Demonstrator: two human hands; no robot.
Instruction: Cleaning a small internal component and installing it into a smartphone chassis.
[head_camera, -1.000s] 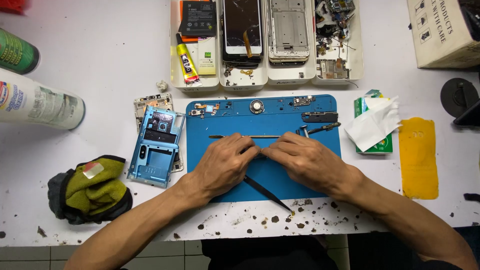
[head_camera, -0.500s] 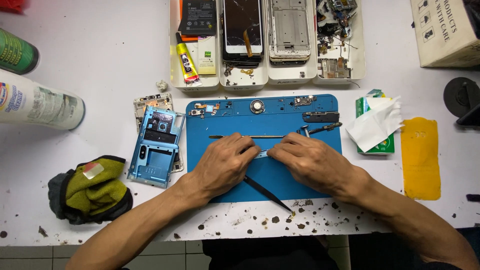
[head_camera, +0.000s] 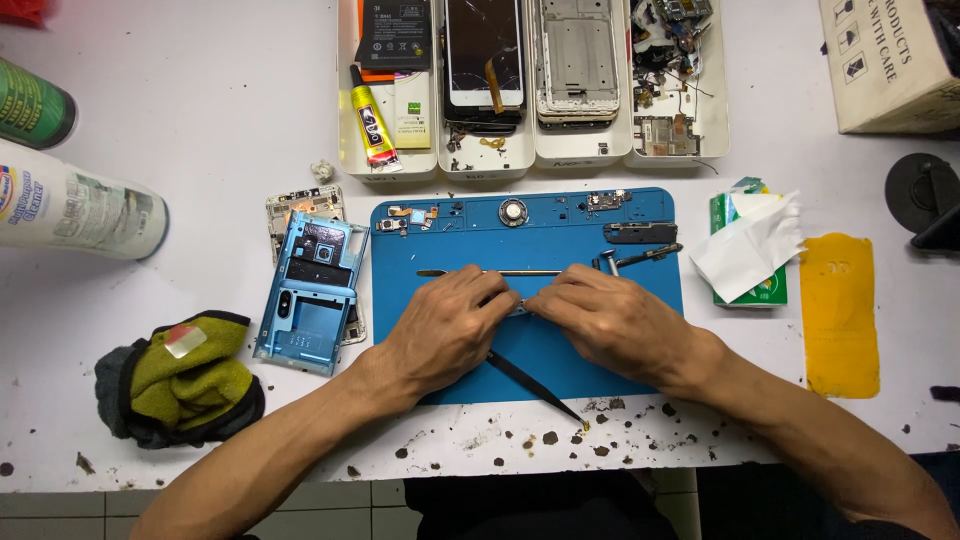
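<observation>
White workbench; on blue repair mat, our left hand and right hand pinch small part together; black tweezers at mat's near edge.

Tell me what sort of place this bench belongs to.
Most likely a phone repair workbench. A blue work mat carries small loose parts, white trays at the back hold stripped phones and circuit bits, and an opened blue phone body lies beside the mat. Both hands, left hand and right hand, meet over a small part.
</observation>
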